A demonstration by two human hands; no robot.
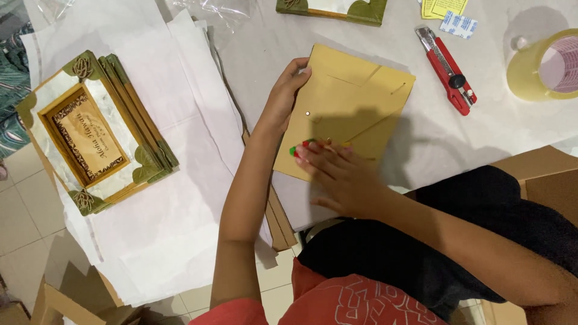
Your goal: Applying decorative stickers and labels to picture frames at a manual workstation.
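A tan wooden backing board with cut slots lies flat on white paper. My left hand holds its left edge, fingers curled over the top corner. My right hand rests on the board's lower part, fingers closed on a small tool with a red and green tip that touches the board near its lower left corner. A small metal pin shows on the board by my left thumb.
A stack of decorated frames with green corners lies at the left on white paper. A red utility knife and a tape roll lie at the right. Another frame sits at the top. Cardboard lies at the lower right.
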